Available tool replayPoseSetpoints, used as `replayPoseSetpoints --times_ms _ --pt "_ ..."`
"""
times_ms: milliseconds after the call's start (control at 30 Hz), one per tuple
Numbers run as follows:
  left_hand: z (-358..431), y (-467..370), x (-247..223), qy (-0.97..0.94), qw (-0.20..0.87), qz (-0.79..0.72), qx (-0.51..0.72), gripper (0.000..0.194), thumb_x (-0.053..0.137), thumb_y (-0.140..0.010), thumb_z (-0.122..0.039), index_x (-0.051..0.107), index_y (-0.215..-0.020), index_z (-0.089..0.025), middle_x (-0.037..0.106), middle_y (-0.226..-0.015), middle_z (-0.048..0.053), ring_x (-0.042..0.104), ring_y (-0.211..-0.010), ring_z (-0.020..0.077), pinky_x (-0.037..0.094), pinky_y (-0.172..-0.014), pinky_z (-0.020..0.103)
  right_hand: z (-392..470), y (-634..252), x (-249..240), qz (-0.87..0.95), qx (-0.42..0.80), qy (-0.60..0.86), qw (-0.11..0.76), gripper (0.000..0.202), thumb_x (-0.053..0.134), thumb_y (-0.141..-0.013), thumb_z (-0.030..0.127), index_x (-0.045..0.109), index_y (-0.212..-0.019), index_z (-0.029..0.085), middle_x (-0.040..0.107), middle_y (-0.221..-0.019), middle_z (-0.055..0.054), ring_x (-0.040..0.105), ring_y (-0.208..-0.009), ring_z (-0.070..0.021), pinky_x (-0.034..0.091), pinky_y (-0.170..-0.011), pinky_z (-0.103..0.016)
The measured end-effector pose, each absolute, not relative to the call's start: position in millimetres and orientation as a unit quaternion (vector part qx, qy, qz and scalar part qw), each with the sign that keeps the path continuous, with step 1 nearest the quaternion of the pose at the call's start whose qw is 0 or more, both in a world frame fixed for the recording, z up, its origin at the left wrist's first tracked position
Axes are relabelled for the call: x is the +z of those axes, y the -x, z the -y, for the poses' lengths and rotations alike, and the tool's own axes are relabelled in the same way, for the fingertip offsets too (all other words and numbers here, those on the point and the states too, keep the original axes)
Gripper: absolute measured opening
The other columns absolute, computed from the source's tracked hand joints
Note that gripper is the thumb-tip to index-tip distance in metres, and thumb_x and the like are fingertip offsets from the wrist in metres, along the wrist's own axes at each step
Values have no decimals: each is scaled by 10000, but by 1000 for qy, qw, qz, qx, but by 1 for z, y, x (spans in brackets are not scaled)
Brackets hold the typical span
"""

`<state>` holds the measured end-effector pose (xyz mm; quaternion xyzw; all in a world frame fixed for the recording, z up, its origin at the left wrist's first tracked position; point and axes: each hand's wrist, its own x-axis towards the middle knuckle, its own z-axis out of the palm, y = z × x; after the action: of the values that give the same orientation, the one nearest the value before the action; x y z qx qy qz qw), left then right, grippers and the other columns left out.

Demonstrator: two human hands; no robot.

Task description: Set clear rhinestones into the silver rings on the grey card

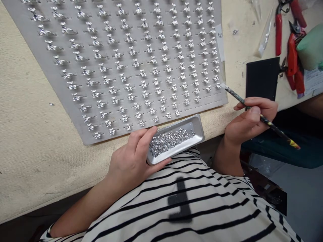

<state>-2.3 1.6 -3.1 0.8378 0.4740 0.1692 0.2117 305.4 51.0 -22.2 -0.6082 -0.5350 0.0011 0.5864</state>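
Note:
My left hand [133, 154] grips the left end of a small shallow tray [200, 129], thumb and fingers around its sides. Inside the tray lie many tiny shiny stones [169, 141], heaped toward my hand. Between the thumb and fingers of my right hand [252, 116] is a thin dark stick [272, 127] with a pale tip, like a pick-up pencil or brush. That tip points at the lower right corner of a grey ring board [63, 90]. Rows of silver rings [143, 84] stand in slits in the board, their tops sparkling. A few slits at the lower right hold no rings.
A black flat pad [261, 77] lies right of the board. Beyond it are red-handled pliers [278, 33], orange-handled cutters [292, 55] and a green rounded object [311, 47]. One small shiny piece [51, 104] lies on the table left of the board.

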Motion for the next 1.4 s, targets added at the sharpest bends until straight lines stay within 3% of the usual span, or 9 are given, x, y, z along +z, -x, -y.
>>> replayPoseSetpoints --times_ms 567,1033,1133,1267,1400 --pt "-2 2 -3 -840 203 -472 173 809 747 -829 -601 453 -1398 -106 663 -1176 157 701 -937 225 521 -523 255 -50 -305 -21 529 -2 612 588 179 415 -846 172 587 -796 187 538 -750 27 517 -618 -77 430 -546 -295" --pt "-2 2 -2 -833 216 -478 174 843 753 -823 -605 394 -1453 -173 660 -1176 141 700 -941 243 488 -505 257 -52 -304 -20 509 -17 611 606 174 441 -850 233 599 -785 198 537 -740 26 519 -603 -89 408 -541 -312" --pt "-2 1 -2 -836 212 -477 169 851 779 -798 -600 418 -1422 -149 661 -1176 145 701 -945 239 499 -510 252 -45 -297 -18 510 -30 573 641 195 439 -853 267 557 -712 203 450 -635 42 454 -531 -80 331 -540 -309" --pt "-1 1 -1 -834 220 -483 151 867 780 -783 -627 424 -1408 -143 649 -1199 152 698 -982 248 510 -520 255 -25 -277 -21 565 15 514 646 298 342 -845 303 372 -570 191 256 -454 66 274 -401 -50 287 -616 -333" --pt "0 3 -1 -827 237 -490 142 872 771 -795 -622 387 -1436 -172 627 -1232 147 694 -984 246 513 -518 262 -16 -262 -26 562 43 522 640 330 296 -829 309 251 -534 169 184 -410 59 204 -341 -50 254 -606 -349"
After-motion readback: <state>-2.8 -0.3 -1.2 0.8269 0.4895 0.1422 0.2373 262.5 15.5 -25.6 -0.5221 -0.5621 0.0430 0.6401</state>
